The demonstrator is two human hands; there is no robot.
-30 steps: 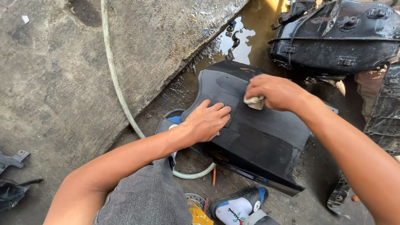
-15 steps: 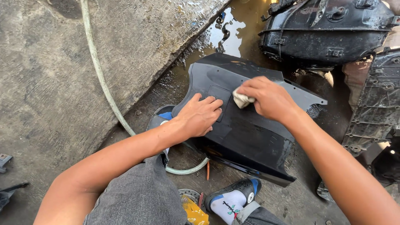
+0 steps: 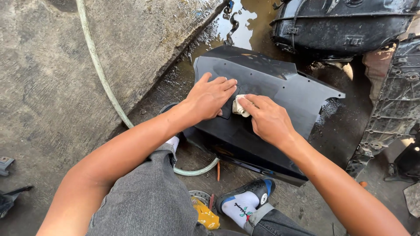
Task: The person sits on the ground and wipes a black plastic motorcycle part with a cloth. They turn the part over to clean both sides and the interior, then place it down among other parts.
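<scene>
A black plastic panel point(image 3: 280, 126), wet and glossy with angular edges, lies on the muddy floor point(image 3: 52, 87). The left hand point(image 3: 212, 97) rests flat and open on it; just beside, the right hand point(image 3: 267, 120) pinches a small whitish rag point(image 3: 238, 106) against the panel. A pale green hose point(image 3: 98, 65) curves left of the panel.

Panel: my black plastic body panel point(image 3: 280, 87), wet, lying tilted on the muddy ground beside the concrete slab's edge.
Cloth: small whitish wad point(image 3: 239, 106), pressed on the panel's middle.
</scene>
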